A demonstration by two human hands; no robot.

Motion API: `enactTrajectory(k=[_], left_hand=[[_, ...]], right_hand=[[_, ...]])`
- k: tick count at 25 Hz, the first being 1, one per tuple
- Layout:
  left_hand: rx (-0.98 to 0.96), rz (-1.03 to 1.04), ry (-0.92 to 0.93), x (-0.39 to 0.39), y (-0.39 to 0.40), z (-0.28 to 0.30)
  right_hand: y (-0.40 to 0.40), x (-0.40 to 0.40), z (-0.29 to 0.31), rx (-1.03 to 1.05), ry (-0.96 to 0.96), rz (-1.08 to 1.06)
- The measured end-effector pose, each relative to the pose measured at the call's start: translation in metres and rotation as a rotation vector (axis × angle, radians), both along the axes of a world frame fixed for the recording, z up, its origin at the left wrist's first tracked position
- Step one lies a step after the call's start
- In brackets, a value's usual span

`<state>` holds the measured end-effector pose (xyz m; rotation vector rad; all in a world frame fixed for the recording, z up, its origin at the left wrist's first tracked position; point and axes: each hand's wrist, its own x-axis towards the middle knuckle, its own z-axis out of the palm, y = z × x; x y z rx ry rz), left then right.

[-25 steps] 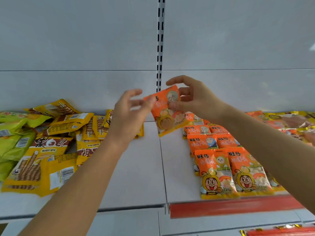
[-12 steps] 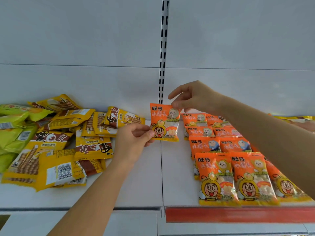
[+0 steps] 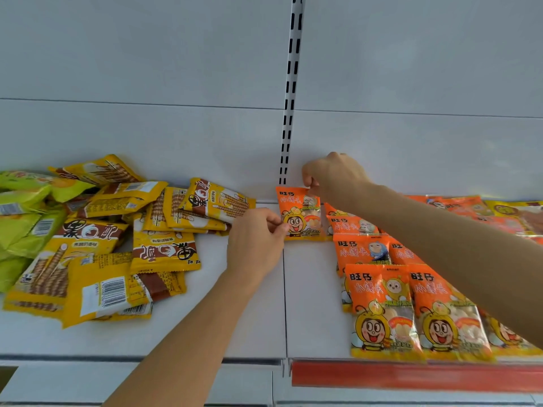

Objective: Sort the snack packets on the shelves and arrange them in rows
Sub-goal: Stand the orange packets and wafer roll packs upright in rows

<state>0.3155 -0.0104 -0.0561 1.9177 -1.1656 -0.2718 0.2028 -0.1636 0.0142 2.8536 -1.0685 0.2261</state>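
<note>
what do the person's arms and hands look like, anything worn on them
Both forearms are bare as far as the picture shows: no sleeves reach the visible parts. The left hand and the right hand wear no gloves, and no watch, bracelet or ring shows on either. Fingernails are too small to judge.

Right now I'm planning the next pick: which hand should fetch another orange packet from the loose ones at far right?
Right hand: its arm already lies over the right side near those loose orange packets; the left hand is farther.

my two arms come in bare from the bottom edge, no sleeve showing on either forearm. left hand and right hand wear no gloves, rings or watch.
</note>
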Motion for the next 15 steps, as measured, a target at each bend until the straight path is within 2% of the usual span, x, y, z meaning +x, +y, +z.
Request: enactTrajectory(k=[4, 7, 11, 15], left_hand=[[0.060, 0.021, -0.097, 0.001, -0.009, -0.003], [0.050, 0.003, -0.146, 0.002, -0.006, 0.001], [0.005, -0.036, -0.252, 0.024, 0.023, 0.021], [-0.070, 0.018, -0.408, 0.079, 0.078, 0.041]], right_hand=[[0.003, 0.002, -0.002, -0.162, 0.172, -0.028], [0.003, -0.001, -0.002, -0.196, 0.181, -0.051], [0.021, 0.005, 0.006, -0.168, 0.052, -0.041], [0.069, 0.039, 0.010, -0.040, -0.171, 0.088]])
